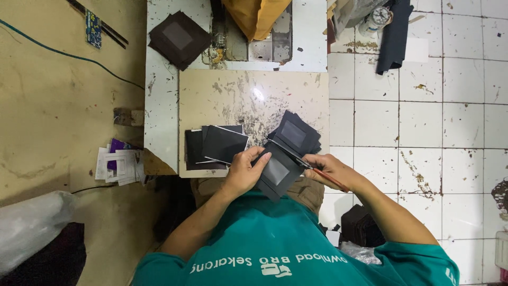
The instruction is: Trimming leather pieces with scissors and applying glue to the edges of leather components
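My left hand [244,170] grips a black square piece with a grey window [277,172], thumb on its upper left edge, just over the table's near edge. My right hand [327,168] holds a thin brush with a reddish handle [329,179], its tip touching the top edge of that piece. Just beyond, a fanned stack of the same black window pieces [294,134] lies on the table. To the left sits a pile of flat black sheets [216,146].
The worn white and beige table [254,95] carries another black stack [179,38] at the far left and a yellow cloth [256,16] over a machine. White papers [118,166] lie on the floor left; a dark pile [361,224] sits on tiles right.
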